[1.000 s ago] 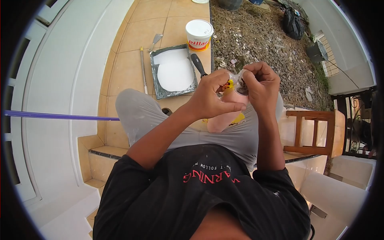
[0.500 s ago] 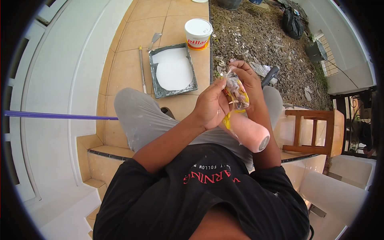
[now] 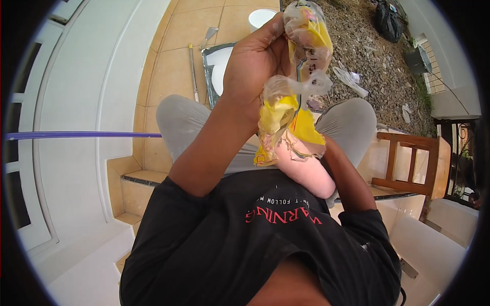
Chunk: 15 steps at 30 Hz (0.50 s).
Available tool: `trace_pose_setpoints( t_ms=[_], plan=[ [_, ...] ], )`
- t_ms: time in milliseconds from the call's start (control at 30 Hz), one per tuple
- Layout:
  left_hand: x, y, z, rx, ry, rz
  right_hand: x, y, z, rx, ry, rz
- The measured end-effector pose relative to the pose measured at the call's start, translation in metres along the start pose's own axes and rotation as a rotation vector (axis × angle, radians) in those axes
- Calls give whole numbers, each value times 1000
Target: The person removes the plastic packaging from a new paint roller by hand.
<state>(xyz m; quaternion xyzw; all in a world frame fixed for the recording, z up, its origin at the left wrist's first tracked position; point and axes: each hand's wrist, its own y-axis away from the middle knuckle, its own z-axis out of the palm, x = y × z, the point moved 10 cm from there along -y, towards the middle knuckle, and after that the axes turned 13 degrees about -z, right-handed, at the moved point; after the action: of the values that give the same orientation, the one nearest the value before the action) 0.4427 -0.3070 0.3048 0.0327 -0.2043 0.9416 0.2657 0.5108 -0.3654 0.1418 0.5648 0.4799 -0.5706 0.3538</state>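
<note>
One left hand has its thumb and fingers closed on a torn yellow and clear plastic wrapper, with no wide gap between them. The right hand is hidden, so I can't tell how its fingers are; only the right forearm shows. The fuzzy pink paint roller is above the lap, its near end bare and tilted to the right. Plastic covers its far end.

I think torn bits could stick in the fuzz if the wrapper rips badly. The roller could also drop if the hidden hand has a weak hold.

Black print on the wrapper is too crumpled to read. On the black T-shirt, upside down, are red "WARNING" and white "FOLLOW".

Farther out, to the left, is a paint tray with white stuff inside. Beyond it is a white tub, its label hidden.
</note>
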Motion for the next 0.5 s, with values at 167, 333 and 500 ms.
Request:
trace_pose_setpoints(
  t_ms=[167,333,500],
  plan=[
    [101,22,-58,495,-337,409,17,-2,17,131,-250,236],
    [176,90,-87,964,-341,751,7,-8,-9,422,-590,20],
    [197,140,-55,931,-637,701,-10,-7,-58,570,-94,-184]
  ],
)
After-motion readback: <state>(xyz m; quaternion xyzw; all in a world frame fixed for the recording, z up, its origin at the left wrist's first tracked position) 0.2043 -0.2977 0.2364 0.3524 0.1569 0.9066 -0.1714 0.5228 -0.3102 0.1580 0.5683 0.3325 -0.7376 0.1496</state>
